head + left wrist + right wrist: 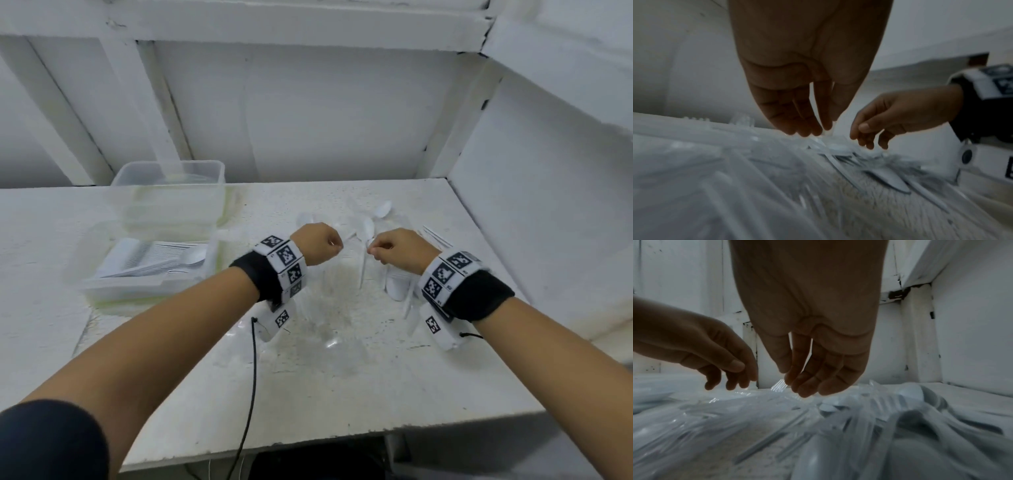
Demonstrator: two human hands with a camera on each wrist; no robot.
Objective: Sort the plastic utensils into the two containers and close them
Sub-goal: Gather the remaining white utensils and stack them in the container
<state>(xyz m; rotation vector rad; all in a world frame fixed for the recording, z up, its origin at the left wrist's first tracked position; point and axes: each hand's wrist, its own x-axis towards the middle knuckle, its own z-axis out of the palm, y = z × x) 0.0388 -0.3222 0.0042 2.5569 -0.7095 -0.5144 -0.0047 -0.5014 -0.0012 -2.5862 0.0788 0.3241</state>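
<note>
White and clear plastic utensils (383, 240) lie in a loose pile on the white table (342, 377). My left hand (322, 245) hovers over the pile's left side, fingertips (818, 129) drawn together on a small clear utensil end (827, 133). My right hand (394, 248) is just to its right, and its thumb and fingers (807, 386) pinch a ribbed clear utensil (779, 384). An open clear container (120, 291) at the left holds stacked utensils. A second clear container (168, 192) stands behind it, contents blurred.
White walls and a shelf frame (513, 137) close in the table at the back and right. A black cable (251, 377) hangs from my left wrist over the table's front edge. More spoons (397, 287) lie under my right wrist.
</note>
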